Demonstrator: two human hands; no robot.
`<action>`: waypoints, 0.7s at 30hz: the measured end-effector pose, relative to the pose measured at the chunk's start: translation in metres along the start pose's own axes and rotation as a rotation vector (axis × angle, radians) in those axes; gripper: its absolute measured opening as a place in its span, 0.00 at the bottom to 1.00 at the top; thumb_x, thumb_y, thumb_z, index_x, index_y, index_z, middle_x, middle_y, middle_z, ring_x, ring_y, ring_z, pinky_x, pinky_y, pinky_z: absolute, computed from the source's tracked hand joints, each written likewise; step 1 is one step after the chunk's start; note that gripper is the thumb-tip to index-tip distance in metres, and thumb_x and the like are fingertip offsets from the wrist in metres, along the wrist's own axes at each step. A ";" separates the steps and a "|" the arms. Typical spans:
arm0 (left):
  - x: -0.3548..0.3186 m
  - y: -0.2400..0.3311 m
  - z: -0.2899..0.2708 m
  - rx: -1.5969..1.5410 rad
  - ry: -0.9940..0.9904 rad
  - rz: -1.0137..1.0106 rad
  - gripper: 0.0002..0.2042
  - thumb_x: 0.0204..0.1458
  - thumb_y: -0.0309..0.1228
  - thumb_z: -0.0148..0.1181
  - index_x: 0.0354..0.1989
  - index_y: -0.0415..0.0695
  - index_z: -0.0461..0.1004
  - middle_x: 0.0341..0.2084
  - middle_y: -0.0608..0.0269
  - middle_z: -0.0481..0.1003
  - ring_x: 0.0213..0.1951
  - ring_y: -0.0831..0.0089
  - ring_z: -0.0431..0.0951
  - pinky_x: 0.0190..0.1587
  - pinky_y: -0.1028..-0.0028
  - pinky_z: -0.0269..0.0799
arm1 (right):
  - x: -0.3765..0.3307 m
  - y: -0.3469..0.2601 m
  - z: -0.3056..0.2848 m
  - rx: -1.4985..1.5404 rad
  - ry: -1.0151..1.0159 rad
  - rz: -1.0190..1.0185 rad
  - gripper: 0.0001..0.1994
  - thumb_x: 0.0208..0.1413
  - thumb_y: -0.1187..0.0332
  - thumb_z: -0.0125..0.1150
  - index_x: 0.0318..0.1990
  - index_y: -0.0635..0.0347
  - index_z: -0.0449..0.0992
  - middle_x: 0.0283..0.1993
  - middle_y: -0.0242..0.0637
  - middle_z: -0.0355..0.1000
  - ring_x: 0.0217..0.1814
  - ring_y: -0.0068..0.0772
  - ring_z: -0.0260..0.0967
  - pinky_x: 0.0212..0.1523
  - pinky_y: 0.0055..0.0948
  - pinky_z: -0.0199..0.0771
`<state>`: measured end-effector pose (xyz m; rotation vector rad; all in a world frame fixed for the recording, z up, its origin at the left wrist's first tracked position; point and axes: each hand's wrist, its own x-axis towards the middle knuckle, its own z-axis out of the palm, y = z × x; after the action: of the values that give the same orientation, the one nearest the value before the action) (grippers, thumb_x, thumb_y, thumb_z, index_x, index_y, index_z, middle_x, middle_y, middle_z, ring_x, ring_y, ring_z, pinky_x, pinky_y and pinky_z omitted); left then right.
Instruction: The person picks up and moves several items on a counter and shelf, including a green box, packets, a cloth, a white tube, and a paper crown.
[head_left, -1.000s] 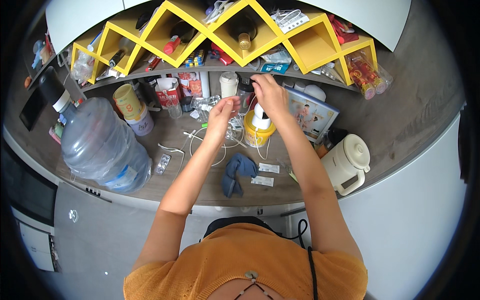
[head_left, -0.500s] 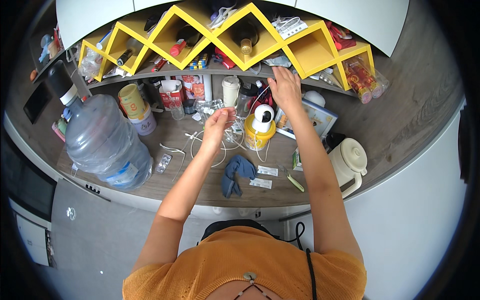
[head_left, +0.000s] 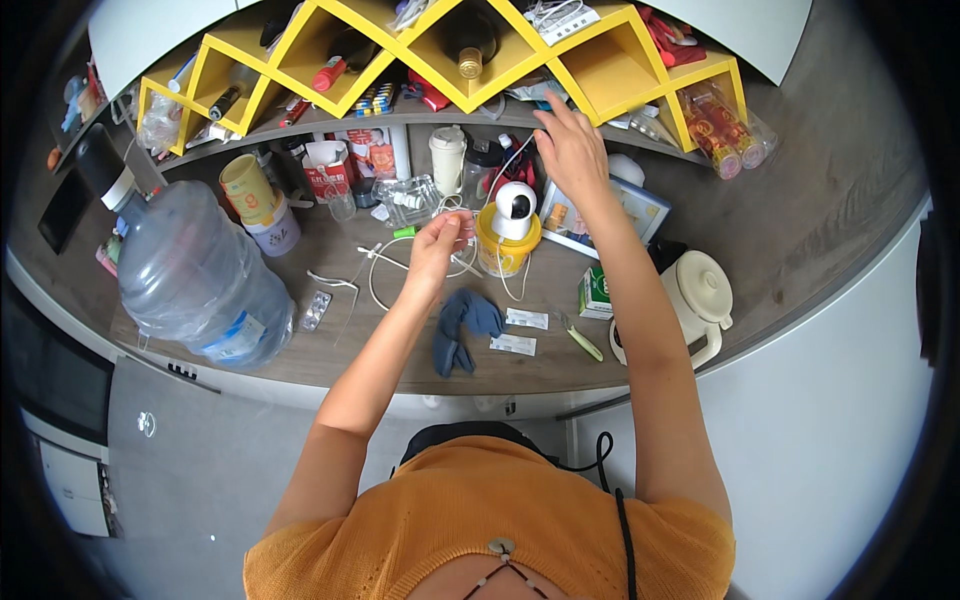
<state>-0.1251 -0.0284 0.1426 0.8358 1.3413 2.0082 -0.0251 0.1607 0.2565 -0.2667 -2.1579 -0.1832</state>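
My left hand (head_left: 443,250) is closed in a pinch over the desk, at loops of white cable (head_left: 383,262) that it seems to grip; the exact hold is partly hidden by the fingers. Higher up, my right hand (head_left: 574,155) reaches to the shelf edge with its fingers stretched out and apart. A white strand runs up toward its thumb. Between the hands, a white camera (head_left: 515,208) sits on a yellow tub (head_left: 503,245). Clear plastic packaging (head_left: 408,200) and a small green cylinder (head_left: 405,232) lie just beyond my left hand.
A large water bottle (head_left: 205,275) stands at left, a cream jug (head_left: 697,300) at right. Near the front lie a blue cloth (head_left: 463,328), white sachets (head_left: 515,345) and a green-handled knife (head_left: 584,343). The yellow zigzag rack (head_left: 480,98) overhangs the back; a picture frame (head_left: 640,220) leans behind my right forearm.
The whole view has shifted, moving the scene slightly up and left. The small green cylinder now shows beside my left hand. My right hand's fingers are still up at the shelf edge.
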 end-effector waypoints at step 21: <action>-0.134 -0.108 -0.085 0.213 0.215 -0.245 0.12 0.55 0.34 0.50 0.40 0.39 0.72 0.34 0.65 0.73 0.36 0.78 0.71 0.42 0.79 0.66 | -0.283 -0.031 0.014 0.372 -0.552 0.328 0.10 0.45 0.69 0.58 0.38 0.55 0.73 0.41 0.36 0.69 0.43 0.43 0.67 0.44 0.36 0.67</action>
<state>-0.0915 -0.1419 -0.0083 0.5246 1.7130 1.8243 0.1113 0.1000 0.0141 -0.4902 -2.5881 0.5324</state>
